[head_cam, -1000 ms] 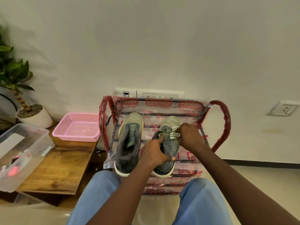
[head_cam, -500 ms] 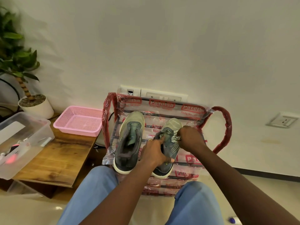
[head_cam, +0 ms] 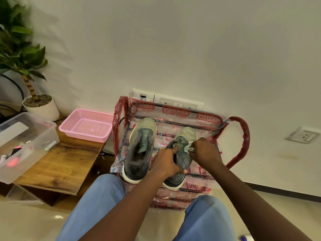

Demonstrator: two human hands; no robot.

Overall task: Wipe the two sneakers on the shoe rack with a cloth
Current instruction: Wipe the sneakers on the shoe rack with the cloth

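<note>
Your left hand (head_cam: 165, 164) is clamped on the right sneaker (head_cam: 180, 153) at its collar, on the shoe rack (head_cam: 239, 136). Your right hand (head_cam: 205, 152) pinches a bunched cloth (head_cam: 189, 149) against the upper. Advice: brace firmly and wipe in short strokes toward the toe. The left sneaker (head_cam: 139, 148) lies just beside it, untouched. Left of the rack, a wooden worktop (head_cam: 66, 164) carries a pink basket (head_cam: 86, 125). The rack's plastic wrap looks slippery.

Your shoe rack (head_cam: 241, 136): dark metal bars under glossy, crinkled clear plastic wrap with red print. Sneakers on it – left sneaker (head_cam: 139, 150) and right sneaker (head_cam: 182, 159) – matt grey fabric, pale rubbery soles. Left of the rack: perforated pink plastic basket (head_cam: 86, 125) on grained, satin wood table (head_cam: 57, 164).
</note>
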